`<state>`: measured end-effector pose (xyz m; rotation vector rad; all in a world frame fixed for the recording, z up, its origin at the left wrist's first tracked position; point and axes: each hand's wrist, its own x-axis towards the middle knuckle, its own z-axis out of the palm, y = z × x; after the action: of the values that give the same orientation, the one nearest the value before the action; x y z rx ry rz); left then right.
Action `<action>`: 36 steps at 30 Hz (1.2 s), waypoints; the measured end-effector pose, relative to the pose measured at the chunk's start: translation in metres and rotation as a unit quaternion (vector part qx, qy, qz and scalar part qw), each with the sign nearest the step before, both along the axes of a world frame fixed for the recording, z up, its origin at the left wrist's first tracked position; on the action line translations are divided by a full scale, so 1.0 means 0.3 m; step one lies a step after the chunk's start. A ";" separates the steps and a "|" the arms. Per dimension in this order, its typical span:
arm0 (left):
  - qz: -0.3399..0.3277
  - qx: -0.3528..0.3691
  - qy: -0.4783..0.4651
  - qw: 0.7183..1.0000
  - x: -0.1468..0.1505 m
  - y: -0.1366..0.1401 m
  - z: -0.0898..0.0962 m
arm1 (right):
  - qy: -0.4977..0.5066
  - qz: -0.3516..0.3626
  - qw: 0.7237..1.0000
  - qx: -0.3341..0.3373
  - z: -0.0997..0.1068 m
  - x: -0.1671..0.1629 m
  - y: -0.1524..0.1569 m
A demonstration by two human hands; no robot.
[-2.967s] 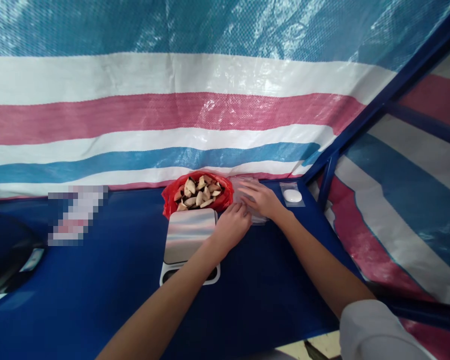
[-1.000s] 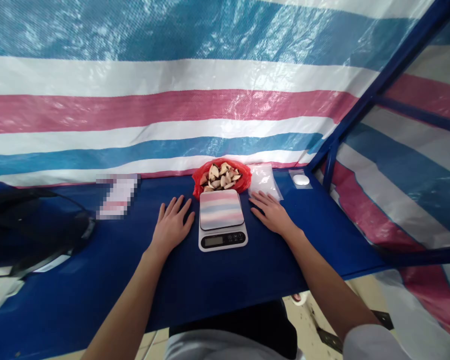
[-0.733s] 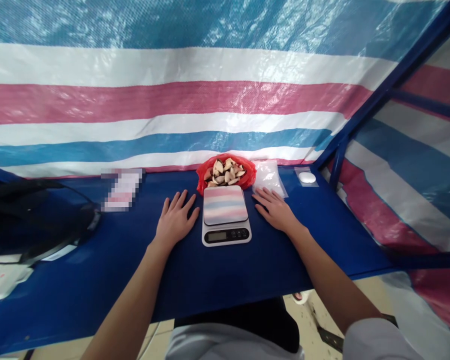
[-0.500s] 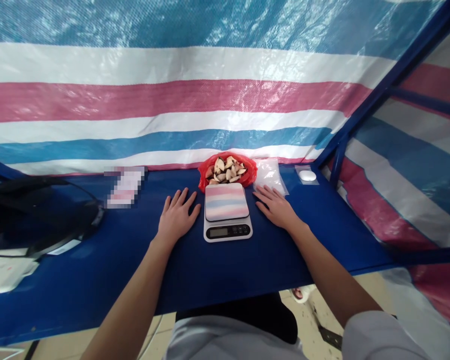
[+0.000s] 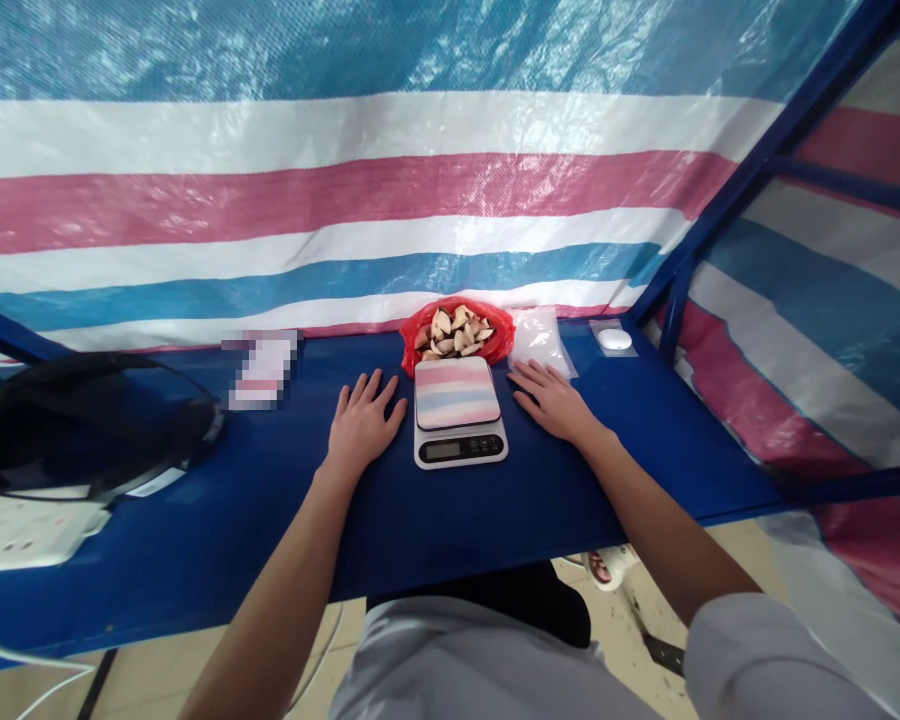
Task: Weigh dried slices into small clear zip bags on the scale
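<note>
My left hand point(image 5: 364, 425) lies flat on the blue table, fingers spread, holding nothing. On the other side of a digital kitchen scale point(image 5: 461, 447), my right hand point(image 5: 553, 400) also rests palm down with its fingers apart, the tips by the edge of a clear plastic bag point(image 5: 540, 340). The scale's shiny plate reflects the striped sheet, and nothing sits on it; no digits can be read on its display. Right behind the scale is an open red plastic bag point(image 5: 506, 338) full of cut pieces point(image 5: 461, 335), pale with dark edges.
A small white rounded object point(image 5: 614, 340) in a clear packet lies at the back right. To the left are a blurred-out paper item point(image 5: 265, 370), a black strapped item point(image 5: 97, 425) and a white power strip point(image 5: 34, 530). Striped sheeting point(image 5: 345, 200) and a blue frame point(image 5: 720, 215) enclose the table.
The camera view has shifted slightly, so the table's things appear a little higher, with those on the left also further right. Both hands stay flat in the same places beside the scale.
</note>
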<state>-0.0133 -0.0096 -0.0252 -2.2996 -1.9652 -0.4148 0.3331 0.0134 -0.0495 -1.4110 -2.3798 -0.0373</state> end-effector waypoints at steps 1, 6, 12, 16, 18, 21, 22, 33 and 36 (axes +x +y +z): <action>0.001 -0.001 -0.001 1.000 0.001 0.000 0.001 | 0.001 0.000 1.000 -0.001 0.001 0.000 0.000; 0.002 -0.015 0.004 1.000 0.005 0.001 0.010 | 0.009 0.002 1.000 -0.004 0.008 -0.003 -0.003; 0.001 -0.017 0.008 1.000 0.007 0.001 0.012 | 0.005 -0.002 1.000 -0.007 0.008 -0.001 -0.003; 0.005 -0.021 0.012 1.000 0.008 0.000 0.010 | -0.003 -0.003 1.000 -0.010 0.006 -0.001 -0.002; 0.010 -0.020 0.011 1.000 0.008 0.000 0.009 | -0.007 -0.006 1.000 -0.014 0.006 -0.002 -0.002; 0.011 -0.020 0.006 1.000 0.010 0.000 0.011 | -0.006 -0.009 1.000 -0.013 0.012 -0.005 -0.003; 0.011 -0.019 0.005 1.000 0.011 -0.001 0.012 | -0.001 -0.009 1.000 -0.010 0.015 -0.005 -0.005; 0.049 0.007 -0.019 0.999 -0.002 0.057 0.047 | 0.161 -0.035 0.986 0.007 0.062 0.018 0.039; 0.046 -0.002 -0.015 0.999 -0.003 0.081 0.037 | 0.139 -0.064 0.988 0.004 0.075 0.032 0.101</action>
<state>-0.0142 0.0146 -0.0142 -2.2070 -2.0769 -0.4394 0.3428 0.0436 -0.0270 -1.4586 -2.0602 0.1096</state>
